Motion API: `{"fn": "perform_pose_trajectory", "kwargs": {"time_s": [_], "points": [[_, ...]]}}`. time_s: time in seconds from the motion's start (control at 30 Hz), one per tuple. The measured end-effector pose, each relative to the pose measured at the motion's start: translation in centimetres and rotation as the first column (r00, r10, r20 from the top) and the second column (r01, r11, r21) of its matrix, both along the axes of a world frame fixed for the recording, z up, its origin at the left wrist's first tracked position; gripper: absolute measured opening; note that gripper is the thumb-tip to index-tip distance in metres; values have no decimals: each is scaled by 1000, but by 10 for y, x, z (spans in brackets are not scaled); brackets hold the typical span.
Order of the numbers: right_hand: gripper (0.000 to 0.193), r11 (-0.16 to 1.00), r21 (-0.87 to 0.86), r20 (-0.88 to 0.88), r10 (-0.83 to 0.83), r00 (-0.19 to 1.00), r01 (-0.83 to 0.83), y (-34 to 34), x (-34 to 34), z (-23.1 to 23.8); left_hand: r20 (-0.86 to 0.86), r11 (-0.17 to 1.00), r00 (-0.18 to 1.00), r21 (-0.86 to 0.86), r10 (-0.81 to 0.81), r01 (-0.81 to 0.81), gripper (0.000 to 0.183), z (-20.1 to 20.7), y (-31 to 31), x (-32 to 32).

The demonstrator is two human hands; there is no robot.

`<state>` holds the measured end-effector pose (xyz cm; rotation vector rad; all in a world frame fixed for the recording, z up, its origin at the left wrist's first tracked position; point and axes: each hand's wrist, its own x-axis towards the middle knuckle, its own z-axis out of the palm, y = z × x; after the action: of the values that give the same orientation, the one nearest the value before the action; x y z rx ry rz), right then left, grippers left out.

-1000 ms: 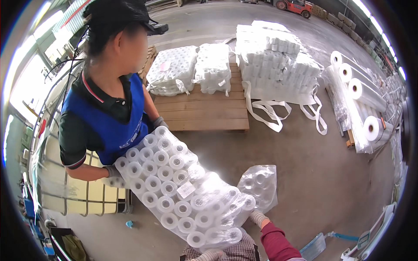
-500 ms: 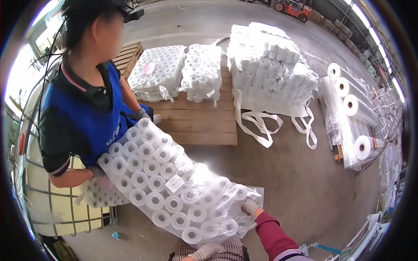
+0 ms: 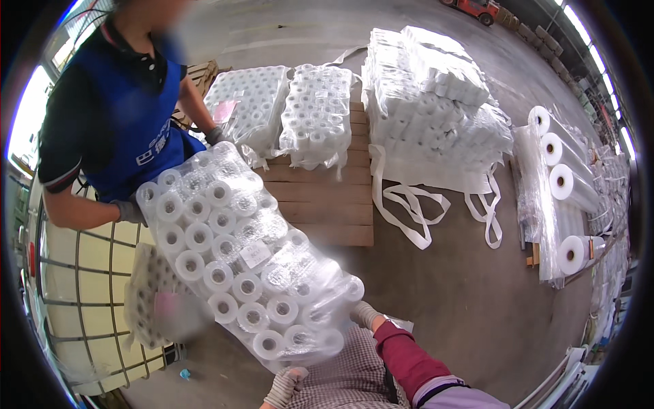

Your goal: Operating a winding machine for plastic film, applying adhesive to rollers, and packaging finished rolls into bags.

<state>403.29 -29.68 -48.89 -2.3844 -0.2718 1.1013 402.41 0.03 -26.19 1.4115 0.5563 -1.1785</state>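
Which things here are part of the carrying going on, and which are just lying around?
In hand: clear bag of white rolls; left hand; right hand; co-worker's gloved hand.

Lying about: wooden pallet; stacked roll bags; large film rolls; white straps.

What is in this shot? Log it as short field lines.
Held: clear-wrapped bundle of white rolls
Left hand: gloved, at the bundle's near end
Right hand: gloved, gripping the near right corner
Far end: co-worker in a blue apron
Behind: wooden pallet bearing two more bundles
Right: large film rolls
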Motion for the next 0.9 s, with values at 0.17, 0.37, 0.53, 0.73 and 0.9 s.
{"fn": "perform_pose_trajectory", "kwargs": {"time_s": [0.17, 0.37, 0.53, 0.73, 0.9], "points": [[27, 536, 252, -204, -784, 586, 806, -27, 66, -1, -50, 947, 951, -89, 305, -308, 20, 6, -47, 45], [22, 946, -96, -34, 308, 951, -310, -86, 174, 57, 161, 904, 891, -13, 424, -428, 29, 53, -144, 114], [29, 993, 59, 81, 99, 992, -104, -105, 200, -10, 51, 793, 801, 117, 597, -599, 23, 37, -168, 163], [25, 890, 265, -120, -350, 929, 370, -182, 267, -54, 134, 905, 929, -309, 345, -291, 29, -51, -164, 223], [28, 890, 130, -209, -406, 890, 437, -237, 393, 84, -127, 911, 910, 183, 394, -369, 23, -41, -229, 323]]}}
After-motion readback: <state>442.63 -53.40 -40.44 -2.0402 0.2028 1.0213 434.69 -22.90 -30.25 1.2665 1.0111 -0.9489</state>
